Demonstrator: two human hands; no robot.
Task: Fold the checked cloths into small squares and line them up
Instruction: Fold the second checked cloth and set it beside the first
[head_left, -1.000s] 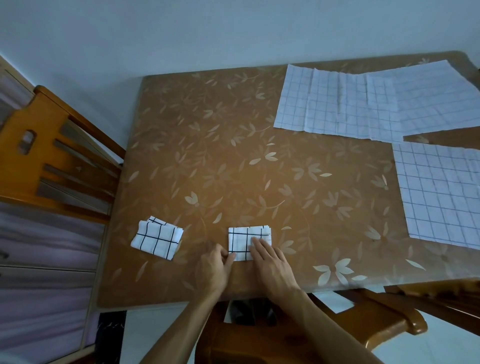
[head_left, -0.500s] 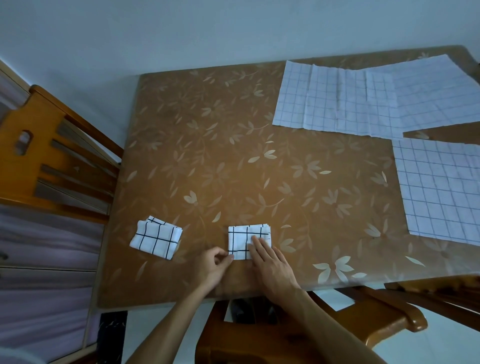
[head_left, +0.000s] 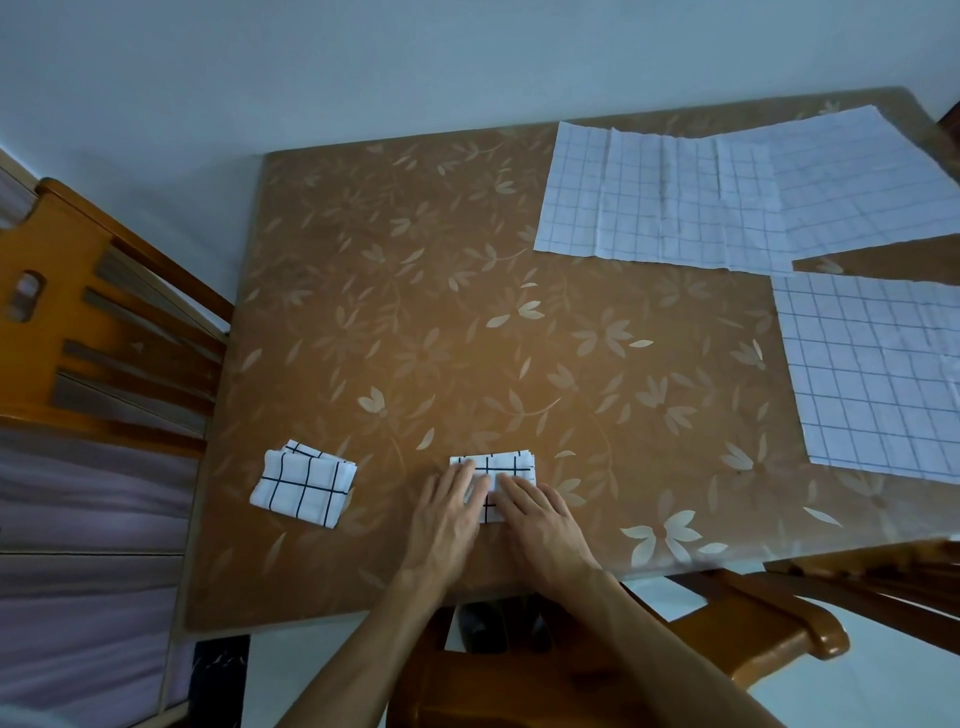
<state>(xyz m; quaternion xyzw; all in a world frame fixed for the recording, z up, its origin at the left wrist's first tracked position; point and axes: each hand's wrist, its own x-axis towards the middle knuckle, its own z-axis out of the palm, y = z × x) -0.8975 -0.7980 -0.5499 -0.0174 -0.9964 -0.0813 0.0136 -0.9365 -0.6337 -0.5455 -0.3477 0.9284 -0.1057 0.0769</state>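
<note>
Folded cloth (head_left: 501, 467) at the middle of the table's (head_left: 415, 312) near edge, pressed under both hands. Left hand (head_left: 447, 512) flat on its left part, fingers straight. Right hand (head_left: 540, 519) flat on its right part, fingers straight. Second square (head_left: 304, 483) toward the near left corner, apart. Flat cloths (head_left: 649, 192) at the far right corner and right edge.

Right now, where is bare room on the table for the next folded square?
Bare tabletop lies between the finished square and the second square under the left hand, across the middle, and from the right hand to the near unfolded cloth. The far right is crowded with overlapping unfolded cloths.
</note>
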